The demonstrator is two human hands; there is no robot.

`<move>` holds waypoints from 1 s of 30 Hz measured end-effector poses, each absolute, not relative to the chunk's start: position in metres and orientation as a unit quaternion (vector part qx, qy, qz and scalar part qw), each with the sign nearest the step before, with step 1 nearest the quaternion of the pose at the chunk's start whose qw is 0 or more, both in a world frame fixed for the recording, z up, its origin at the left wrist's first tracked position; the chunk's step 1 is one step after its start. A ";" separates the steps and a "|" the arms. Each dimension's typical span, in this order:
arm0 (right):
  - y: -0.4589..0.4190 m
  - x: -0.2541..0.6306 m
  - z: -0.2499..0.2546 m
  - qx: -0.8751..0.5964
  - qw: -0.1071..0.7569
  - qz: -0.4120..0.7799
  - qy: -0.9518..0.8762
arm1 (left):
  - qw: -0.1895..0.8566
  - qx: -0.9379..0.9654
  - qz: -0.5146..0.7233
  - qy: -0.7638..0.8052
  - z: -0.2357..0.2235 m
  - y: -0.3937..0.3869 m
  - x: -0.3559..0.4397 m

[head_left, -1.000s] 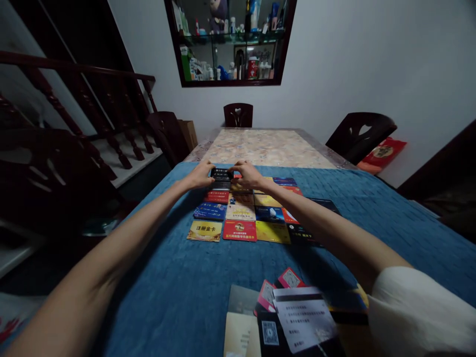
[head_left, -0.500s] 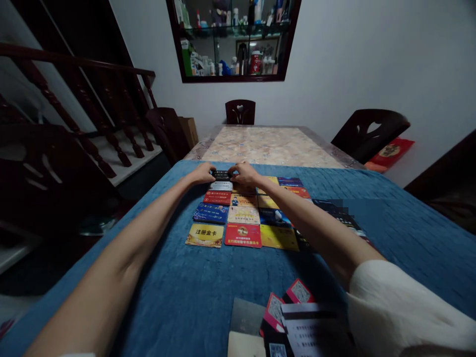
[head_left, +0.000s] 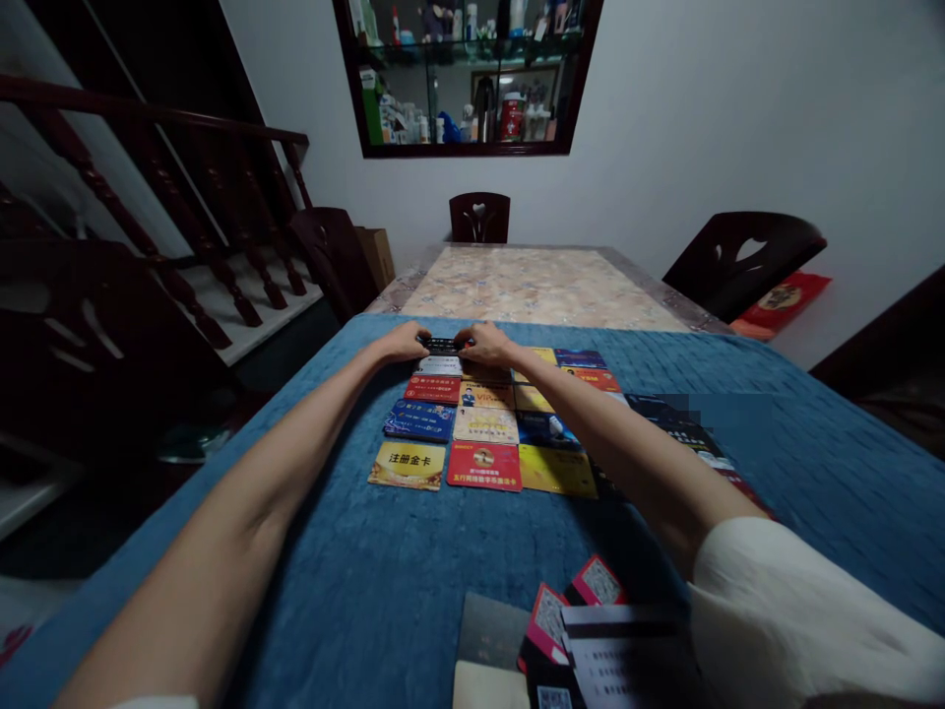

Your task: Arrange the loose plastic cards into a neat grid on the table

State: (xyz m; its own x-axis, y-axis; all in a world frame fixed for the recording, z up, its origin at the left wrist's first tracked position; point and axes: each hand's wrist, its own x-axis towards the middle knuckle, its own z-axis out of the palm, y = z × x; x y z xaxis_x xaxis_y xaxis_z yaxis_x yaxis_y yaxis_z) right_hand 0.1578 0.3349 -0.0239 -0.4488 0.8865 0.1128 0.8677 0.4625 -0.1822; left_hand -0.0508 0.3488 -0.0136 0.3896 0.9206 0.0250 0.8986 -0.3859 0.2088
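Observation:
Both my arms reach out to the far left corner of a grid of plastic cards. My left hand [head_left: 405, 342] pinches the left end of a black card [head_left: 442, 347], and my right hand [head_left: 485, 344] grips its right end. The black card lies low at the top of the left column, just above a silver-white card [head_left: 440, 365]. Below that come a red card [head_left: 432, 389], a blue card [head_left: 418, 419] and a gold card [head_left: 407, 465]. A red card with a portrait [head_left: 484, 467] lies beside the gold one. My right forearm covers part of the right-hand columns.
A loose pile of cards, with a white striped card [head_left: 620, 640] on top, lies near me. Blue cloth [head_left: 332, 581] covers the near table; the patterned tabletop [head_left: 517, 286] shows beyond. Dark chairs [head_left: 745, 261] stand around, and a railing [head_left: 162, 197] runs at left.
The black card has gone from tilted up, its face showing, to lying flatter above the silver-white card. Both hands have stayed on it. The view has shifted slightly.

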 end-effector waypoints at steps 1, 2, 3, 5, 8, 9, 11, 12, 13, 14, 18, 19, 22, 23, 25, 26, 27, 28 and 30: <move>0.335 0.158 -0.024 -0.518 0.096 0.050 -0.849 | 0.084 0.829 0.069 0.549 -0.014 0.349 -0.051; 0.334 0.157 -0.024 -0.519 0.096 0.050 -0.848 | 0.087 0.828 0.070 0.549 -0.013 0.348 -0.050; 0.334 0.157 -0.024 -0.520 0.096 0.051 -0.847 | 0.089 0.827 0.072 0.550 -0.013 0.348 -0.050; 0.334 0.157 -0.025 -0.521 0.097 0.051 -0.847 | 0.093 0.826 0.078 0.550 -0.013 0.346 -0.050; 0.334 0.157 -0.026 -0.519 0.103 0.048 -0.847 | 0.098 0.824 0.096 0.549 -0.013 0.343 -0.050; 0.334 0.157 -0.026 -0.518 0.107 0.045 -0.848 | 0.098 0.822 0.106 0.550 -0.014 0.342 -0.050; 0.333 0.159 -0.026 -0.514 0.120 0.037 -0.849 | 0.092 0.814 0.135 0.557 -0.016 0.340 -0.050; 0.332 0.159 -0.026 -0.511 0.128 0.032 -0.849 | 0.085 0.809 0.153 0.561 -0.018 0.338 -0.050; 0.330 0.160 -0.025 -0.508 0.137 0.027 -0.850 | 0.076 0.802 0.173 0.566 -0.019 0.335 -0.049; 0.328 0.161 -0.025 -0.504 0.146 0.023 -0.851 | 0.066 0.796 0.194 0.570 -0.021 0.332 -0.049; 0.315 0.166 -0.023 -0.490 0.181 0.007 -0.853 | 0.027 0.773 0.273 0.571 -0.024 0.313 -0.041; 0.310 0.168 -0.022 -0.487 0.191 0.003 -0.853 | 0.020 0.770 0.290 0.569 -0.024 0.306 -0.038; 0.293 0.173 -0.020 -0.471 0.219 -0.007 -0.854 | 0.008 0.764 0.326 0.557 -0.025 0.284 -0.028; 0.287 0.175 -0.020 -0.464 0.228 -0.009 -0.856 | 0.006 0.762 0.336 0.553 -0.025 0.276 -0.024; 0.273 0.179 -0.018 -0.453 0.242 -0.012 -0.858 | 0.004 0.760 0.350 0.547 -0.025 0.259 -0.016; 0.267 0.181 -0.018 -0.447 0.248 -0.013 -0.860 | 0.004 0.760 0.355 0.544 -0.026 0.250 -0.012; 0.260 0.184 -0.018 -0.440 0.255 -0.015 -0.861 | 0.003 0.761 0.359 0.541 -0.026 0.241 -0.008; 0.253 0.187 -0.019 -0.434 0.262 -0.016 -0.862 | 0.003 0.761 0.363 0.538 -0.027 0.233 -0.004; 0.238 0.192 -0.020 -0.417 0.279 -0.018 -0.865 | 0.003 0.762 0.371 0.530 -0.028 0.215 0.002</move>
